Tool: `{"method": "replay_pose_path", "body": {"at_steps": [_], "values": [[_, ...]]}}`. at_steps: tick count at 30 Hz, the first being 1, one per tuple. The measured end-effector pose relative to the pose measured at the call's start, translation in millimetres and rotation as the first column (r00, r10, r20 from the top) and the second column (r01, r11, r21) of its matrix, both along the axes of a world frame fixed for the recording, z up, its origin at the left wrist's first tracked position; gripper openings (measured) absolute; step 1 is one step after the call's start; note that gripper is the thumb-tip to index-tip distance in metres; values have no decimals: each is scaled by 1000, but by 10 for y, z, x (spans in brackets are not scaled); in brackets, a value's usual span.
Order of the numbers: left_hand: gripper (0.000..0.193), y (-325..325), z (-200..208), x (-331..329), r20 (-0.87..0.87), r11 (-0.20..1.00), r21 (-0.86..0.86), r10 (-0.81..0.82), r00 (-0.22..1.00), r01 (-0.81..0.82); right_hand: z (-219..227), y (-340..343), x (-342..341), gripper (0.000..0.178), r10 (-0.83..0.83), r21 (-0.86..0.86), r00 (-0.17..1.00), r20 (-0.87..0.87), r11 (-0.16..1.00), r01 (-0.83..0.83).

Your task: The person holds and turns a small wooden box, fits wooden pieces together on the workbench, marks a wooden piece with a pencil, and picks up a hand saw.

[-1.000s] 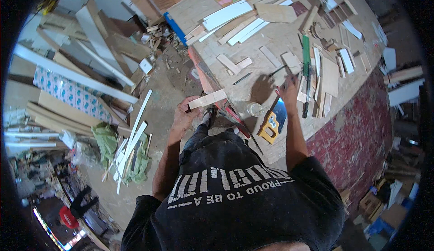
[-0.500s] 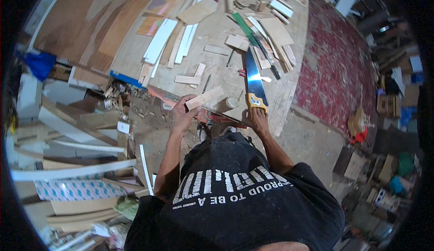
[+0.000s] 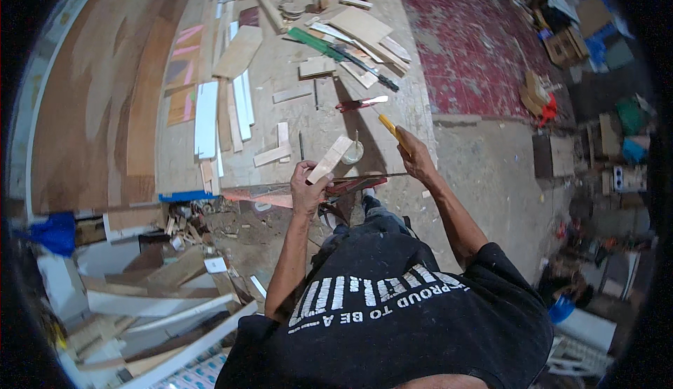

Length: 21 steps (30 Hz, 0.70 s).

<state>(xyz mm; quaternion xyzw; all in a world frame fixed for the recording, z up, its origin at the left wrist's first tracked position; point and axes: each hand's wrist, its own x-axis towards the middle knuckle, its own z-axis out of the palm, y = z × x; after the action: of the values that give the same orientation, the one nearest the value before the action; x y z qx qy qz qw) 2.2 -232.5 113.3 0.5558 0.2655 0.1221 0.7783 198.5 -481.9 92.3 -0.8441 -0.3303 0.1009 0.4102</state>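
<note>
Left hand (image 3: 306,187) grips a flat wood offcut (image 3: 329,159); right hand (image 3: 415,159) seemingly clasps a yellow-handled saw (image 3: 390,127).

This is a woodworking shop, rough and cluttered. A broad wooden work surface (image 3: 294,108) is strewn with cut boards, short offcuts (image 3: 272,155) and white-painted strips (image 3: 206,119), with a green-handled tool (image 3: 329,45) lying among them. Large plywood sheets (image 3: 105,108) lie along the left side. Below the bench edge, scrap planks (image 3: 168,298) pile up in a heap on a dusty floor. To the right, a worn red carpet (image 3: 484,45) borders stacked boxes and crates (image 3: 568,38).
</note>
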Motion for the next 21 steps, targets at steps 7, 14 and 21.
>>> {"method": "replay_pose_path", "body": {"at_steps": [7,14,21], "values": [[41,-298,-126,320,-36,975,-141,-176,984,170,786,-642,-695,46,-287,18,944,-163,956,294],[47,-932,-284,688,-2,933,-244,-274,962,265,928,-1404,-1311,38,-487,333,590,-644,515,790],[45,-1651,-790,1183,-199,954,-69,-300,933,292,476,-1965,-1491,21,-8,425,427,-904,80,902]]}}
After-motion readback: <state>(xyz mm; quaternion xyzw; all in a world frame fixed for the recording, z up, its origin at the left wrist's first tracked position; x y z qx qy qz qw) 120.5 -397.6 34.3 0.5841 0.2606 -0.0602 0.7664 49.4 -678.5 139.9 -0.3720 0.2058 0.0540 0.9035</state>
